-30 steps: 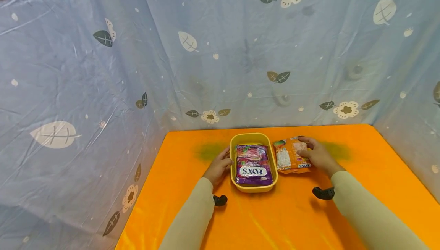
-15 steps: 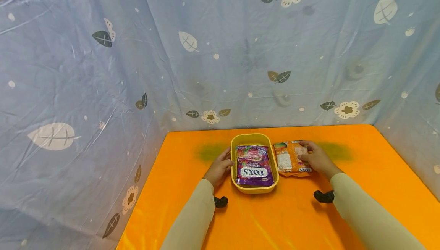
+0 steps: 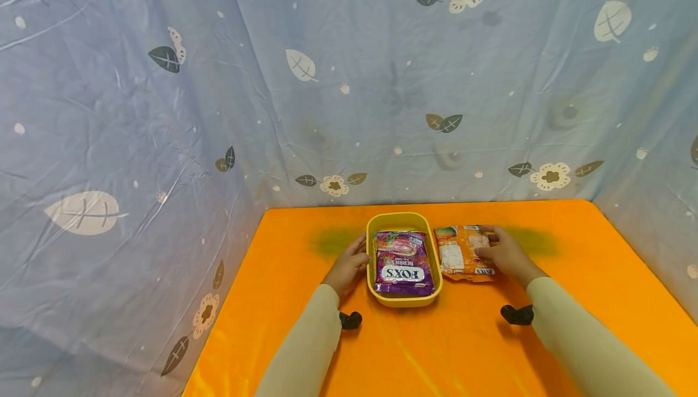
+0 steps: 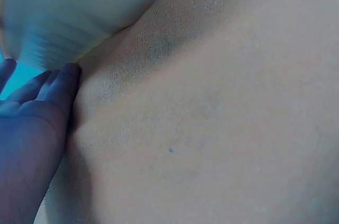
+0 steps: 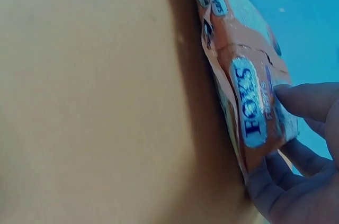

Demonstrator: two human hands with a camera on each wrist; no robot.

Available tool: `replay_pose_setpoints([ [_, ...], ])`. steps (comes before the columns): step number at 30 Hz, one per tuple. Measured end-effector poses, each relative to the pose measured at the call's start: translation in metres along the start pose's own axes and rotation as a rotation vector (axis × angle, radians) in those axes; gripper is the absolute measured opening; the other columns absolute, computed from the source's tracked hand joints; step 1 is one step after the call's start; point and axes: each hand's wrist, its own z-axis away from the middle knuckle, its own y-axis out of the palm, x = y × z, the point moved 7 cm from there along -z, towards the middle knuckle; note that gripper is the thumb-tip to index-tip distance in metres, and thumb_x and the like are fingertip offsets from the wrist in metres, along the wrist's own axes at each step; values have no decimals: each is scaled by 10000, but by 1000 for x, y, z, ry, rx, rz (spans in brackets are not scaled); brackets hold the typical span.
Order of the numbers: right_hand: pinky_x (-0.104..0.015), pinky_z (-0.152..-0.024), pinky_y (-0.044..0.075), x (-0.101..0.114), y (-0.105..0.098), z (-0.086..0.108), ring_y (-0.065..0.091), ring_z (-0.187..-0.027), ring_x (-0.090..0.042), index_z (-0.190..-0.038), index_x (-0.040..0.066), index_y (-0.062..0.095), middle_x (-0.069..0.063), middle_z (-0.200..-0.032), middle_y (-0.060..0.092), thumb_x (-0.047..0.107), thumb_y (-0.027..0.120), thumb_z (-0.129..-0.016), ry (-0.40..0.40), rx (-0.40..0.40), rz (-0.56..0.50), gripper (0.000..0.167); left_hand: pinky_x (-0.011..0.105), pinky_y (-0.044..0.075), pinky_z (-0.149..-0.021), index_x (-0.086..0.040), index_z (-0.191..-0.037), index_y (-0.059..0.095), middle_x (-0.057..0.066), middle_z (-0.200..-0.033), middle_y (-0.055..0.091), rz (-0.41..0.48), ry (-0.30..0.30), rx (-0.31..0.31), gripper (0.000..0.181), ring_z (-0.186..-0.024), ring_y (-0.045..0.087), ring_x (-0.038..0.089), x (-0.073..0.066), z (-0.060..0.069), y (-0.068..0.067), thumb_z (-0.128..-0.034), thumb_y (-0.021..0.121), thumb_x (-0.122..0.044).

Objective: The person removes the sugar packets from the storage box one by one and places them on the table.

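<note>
A yellow plastic tub (image 3: 403,302) stands on the orange table in the head view, with a purple FOX'S Berries candy packet (image 3: 402,257) lying face up inside. My left hand (image 3: 347,268) touches the tub's left side, its fingers straight along the outer wall in the left wrist view. Right of the tub is an orange FOX'S candy packet (image 3: 460,254). My right hand (image 3: 507,254) pinches that packet by its right side; the right wrist view shows the thumb on its printed face and fingers at its edge, partly hidden.
The orange table (image 3: 414,354) meets a blue leaf-print curtain (image 3: 392,82) at its back edge, and curtain also hangs on both sides. A black wrist strap piece (image 3: 351,320) juts from the left sleeve, another black piece (image 3: 516,314) from the right.
The orange packet and my right hand have shifted slightly nearer to me, and the packet looks flatter. My left hand and the tub hold their places.
</note>
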Motion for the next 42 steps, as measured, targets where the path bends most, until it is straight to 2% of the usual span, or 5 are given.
replay_pose_setpoints([
  [7,-343,-813,606,-11,-12,3,596,-1222,-519,-1636,-138,251,-454,-1499,403,38,688,-1061,-19,0,-89,743,464,463,-1153,-155,-1730,345,133,-1706,402,-2,-18,-2,835,-1478,487,329,3,-1,-2,-959,644,-44],
  [14,-340,-836,620,-23,-29,8,711,-1093,-352,-1635,-172,174,-485,-1509,385,41,611,-1105,-18,-1,-166,720,464,463,-1154,-146,-1735,327,130,-1715,386,8,-13,5,839,-1491,474,332,4,-3,-2,-965,643,-38],
  [24,-329,-831,627,-36,-49,12,734,-1008,-180,-1647,-174,139,-476,-1534,381,65,567,-1129,39,-39,-159,712,472,465,-1152,-144,-1733,331,116,-1712,393,8,-16,-4,842,-1499,465,324,3,-2,-2,-961,648,-31],
  [33,-318,-828,623,-38,-56,16,726,-1022,-182,-1659,-152,152,-442,-1555,395,181,561,-1151,59,-55,-135,732,481,448,-1167,-149,-1725,357,120,-1704,407,27,-20,-2,821,-1495,468,327,4,-2,-2,-966,644,-24],
  [42,-302,-836,619,-19,-48,13,739,-1017,-144,-1659,-148,192,-455,-1514,440,146,593,-1136,-7,-69,-149,722,493,445,-1169,-160,-1722,369,110,-1705,406,31,-12,1,828,-1486,481,322,3,-2,-2,-956,656,-32],
])
